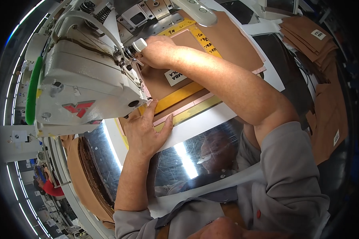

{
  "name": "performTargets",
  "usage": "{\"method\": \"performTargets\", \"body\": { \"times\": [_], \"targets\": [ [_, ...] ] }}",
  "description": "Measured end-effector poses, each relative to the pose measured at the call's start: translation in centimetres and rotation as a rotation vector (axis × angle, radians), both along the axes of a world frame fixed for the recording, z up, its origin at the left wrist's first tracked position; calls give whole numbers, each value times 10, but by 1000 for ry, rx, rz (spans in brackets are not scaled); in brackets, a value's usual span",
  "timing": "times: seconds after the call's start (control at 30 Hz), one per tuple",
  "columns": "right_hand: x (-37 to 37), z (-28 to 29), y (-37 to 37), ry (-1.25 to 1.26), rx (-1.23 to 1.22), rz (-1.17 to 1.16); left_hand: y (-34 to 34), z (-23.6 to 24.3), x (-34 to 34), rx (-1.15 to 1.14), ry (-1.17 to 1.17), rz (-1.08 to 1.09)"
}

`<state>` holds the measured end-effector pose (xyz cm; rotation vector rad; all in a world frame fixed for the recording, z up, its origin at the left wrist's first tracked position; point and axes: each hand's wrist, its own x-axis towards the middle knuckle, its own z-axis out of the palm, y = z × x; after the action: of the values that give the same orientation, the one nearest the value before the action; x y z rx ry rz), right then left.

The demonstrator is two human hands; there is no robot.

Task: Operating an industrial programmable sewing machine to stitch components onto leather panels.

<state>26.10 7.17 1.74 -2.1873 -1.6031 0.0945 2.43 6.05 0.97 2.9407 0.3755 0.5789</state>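
A large white sewing machine head [83, 75] stands over brown leather-like panels [231, 44]. A yellow frame-shaped template [178, 98] with handwriting lies on them. My left hand [143, 133] rests flat, fingers and thumb spread, at the template's near left corner, close to the machine's needle end. Across the work reaches my right arm; my right hand [159, 51] is curled beside the machine's white knob [139, 45]. Its fingertips are mostly hidden, so anything in them cannot be made out. A white printed label [175, 77] lies inside the frame, below that hand.
Brown pieces are stacked at the far right [309, 38], and more brown material [329, 119] hangs below them. A curved brown bundle [85, 175] lies at the left. A shiny, scratched surface [183, 163] lies nearest me. In the left background, a person in red [52, 188] sits.
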Motion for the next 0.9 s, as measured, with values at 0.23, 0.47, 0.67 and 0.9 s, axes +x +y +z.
{"method": "performTargets", "body": {
  "times": [0.23, 0.47, 0.67, 0.9],
  "targets": [
    [1, -4, 3, 58, 10, 1, 0, -1, 1, 22, 2, 0],
    [-8, -12, 2, -121, 111, 15, -1, -2, 1, 22, 9, 18],
    [-4, -22, -2, -330, 363, 64, -2, -2, 1, 19, 24, 32],
    [-9, 1, -13, -211, -94, 188, -3, 0, 0, 10, 32, 34]
  ]
}}
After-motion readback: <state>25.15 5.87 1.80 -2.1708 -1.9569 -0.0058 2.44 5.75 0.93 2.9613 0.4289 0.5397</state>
